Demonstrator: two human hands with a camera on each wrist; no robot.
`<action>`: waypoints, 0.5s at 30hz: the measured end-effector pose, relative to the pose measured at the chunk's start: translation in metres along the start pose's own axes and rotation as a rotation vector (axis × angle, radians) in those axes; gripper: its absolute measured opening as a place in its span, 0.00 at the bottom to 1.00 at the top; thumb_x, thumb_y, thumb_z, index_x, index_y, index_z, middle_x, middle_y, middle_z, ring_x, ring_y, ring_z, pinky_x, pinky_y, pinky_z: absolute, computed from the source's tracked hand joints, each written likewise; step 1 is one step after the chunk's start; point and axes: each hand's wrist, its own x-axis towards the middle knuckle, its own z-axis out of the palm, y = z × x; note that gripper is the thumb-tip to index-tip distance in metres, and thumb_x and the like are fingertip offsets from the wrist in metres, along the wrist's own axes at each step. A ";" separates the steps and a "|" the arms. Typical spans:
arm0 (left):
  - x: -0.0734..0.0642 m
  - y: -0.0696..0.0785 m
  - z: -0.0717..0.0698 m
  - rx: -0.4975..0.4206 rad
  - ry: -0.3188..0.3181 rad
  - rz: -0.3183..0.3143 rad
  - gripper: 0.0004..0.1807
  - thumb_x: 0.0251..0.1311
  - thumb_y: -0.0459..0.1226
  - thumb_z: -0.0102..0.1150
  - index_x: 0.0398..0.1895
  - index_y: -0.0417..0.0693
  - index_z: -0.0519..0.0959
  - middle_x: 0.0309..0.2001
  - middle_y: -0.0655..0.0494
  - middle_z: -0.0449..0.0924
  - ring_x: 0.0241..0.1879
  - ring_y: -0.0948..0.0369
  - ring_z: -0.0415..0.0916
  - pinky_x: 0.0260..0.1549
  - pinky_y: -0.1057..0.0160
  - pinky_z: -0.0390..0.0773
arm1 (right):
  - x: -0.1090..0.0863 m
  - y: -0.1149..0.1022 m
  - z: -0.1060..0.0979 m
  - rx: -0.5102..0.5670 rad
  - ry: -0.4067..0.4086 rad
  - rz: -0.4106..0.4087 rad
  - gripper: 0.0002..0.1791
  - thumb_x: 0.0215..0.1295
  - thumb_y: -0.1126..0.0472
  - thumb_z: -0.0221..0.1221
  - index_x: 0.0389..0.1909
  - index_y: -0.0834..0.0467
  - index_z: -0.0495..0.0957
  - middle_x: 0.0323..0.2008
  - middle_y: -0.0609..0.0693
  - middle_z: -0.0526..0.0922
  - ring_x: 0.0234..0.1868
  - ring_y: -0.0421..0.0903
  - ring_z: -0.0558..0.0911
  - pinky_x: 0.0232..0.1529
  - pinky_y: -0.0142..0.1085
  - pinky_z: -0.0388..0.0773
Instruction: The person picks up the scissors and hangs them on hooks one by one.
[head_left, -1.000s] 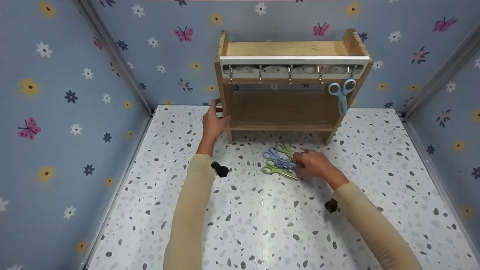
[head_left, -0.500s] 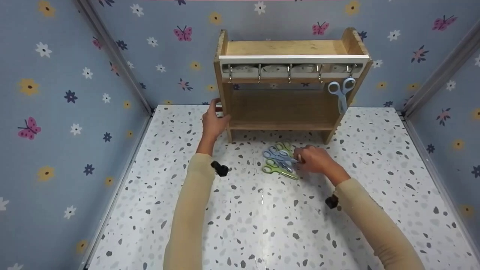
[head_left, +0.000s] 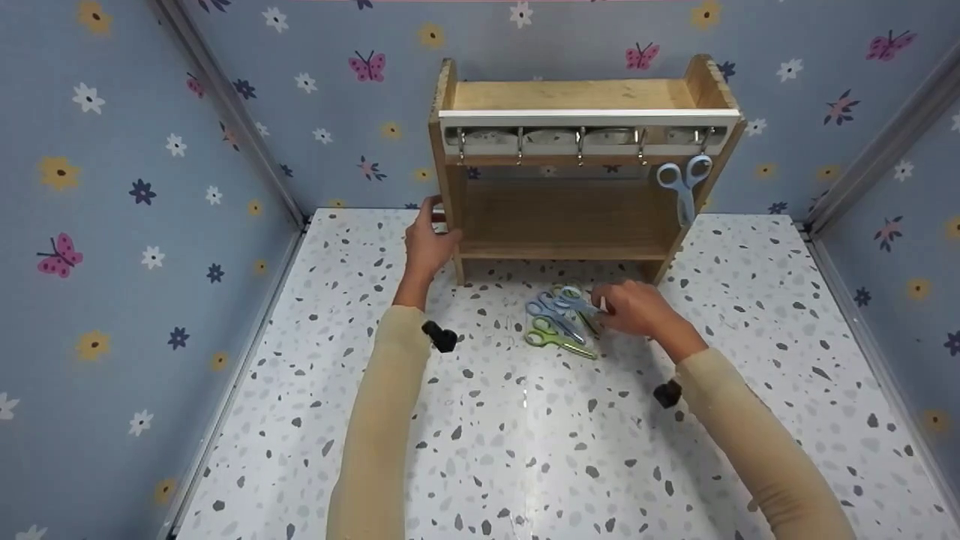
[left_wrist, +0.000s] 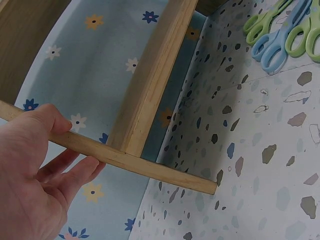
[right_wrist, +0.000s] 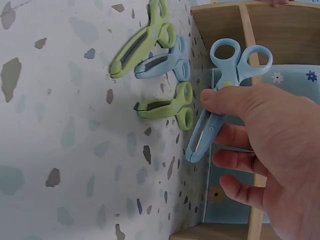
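My left hand (head_left: pixel 429 244) grips the left side board of a wooden shelf rack (head_left: pixel 570 247), its thumb and fingers on opposite faces in the left wrist view. In the right wrist view, my right hand (right_wrist: pixel 285 145) pinches a pair of light-blue scissors (right_wrist: pixel 207 135) between thumb and fingers. The handle loops point up and the blades are closed, clear of the table. Beside them lie green scissors (right_wrist: pixel 137 47), blue scissors (right_wrist: pixel 162 65) and another green pair (right_wrist: pixel 165 107). In the head view the held pair overlaps those on the table.
A row of metal hooks (head_left: pixel 580 146) runs along the rack's white front rail (head_left: pixel 585 116). Another pair of blue scissors (head_left: pixel 684 191) hangs at the rightmost hook. The speckled table (head_left: pixel 525 435) is bounded by flower-patterned walls (head_left: pixel 322 75).
My right hand has lifted a pair of blue scissors off the group and shifted slightly right and toward the rack. The left hand keeps its hold on the rack.
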 end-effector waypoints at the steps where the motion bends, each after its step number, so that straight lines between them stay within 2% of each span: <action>1: 0.000 0.000 0.000 0.002 0.001 -0.002 0.37 0.75 0.34 0.65 0.85 0.53 0.67 0.73 0.36 0.80 0.72 0.41 0.83 0.69 0.43 0.88 | 0.000 0.000 -0.001 0.000 0.001 0.001 0.12 0.72 0.58 0.74 0.52 0.58 0.89 0.35 0.55 0.91 0.31 0.48 0.82 0.33 0.43 0.80; 10: 0.000 0.001 0.002 -0.006 -0.001 -0.016 0.36 0.76 0.34 0.65 0.85 0.53 0.67 0.75 0.38 0.79 0.74 0.41 0.82 0.71 0.43 0.87 | 0.004 -0.001 -0.014 -0.013 -0.002 0.023 0.13 0.73 0.56 0.73 0.52 0.58 0.88 0.33 0.53 0.89 0.31 0.48 0.80 0.31 0.39 0.74; 15: 0.001 0.000 0.001 -0.007 -0.003 -0.010 0.36 0.76 0.34 0.65 0.84 0.53 0.67 0.75 0.38 0.79 0.74 0.41 0.81 0.71 0.43 0.86 | 0.005 -0.001 -0.018 -0.018 0.032 0.001 0.11 0.73 0.57 0.73 0.51 0.58 0.88 0.34 0.54 0.89 0.30 0.48 0.80 0.32 0.41 0.77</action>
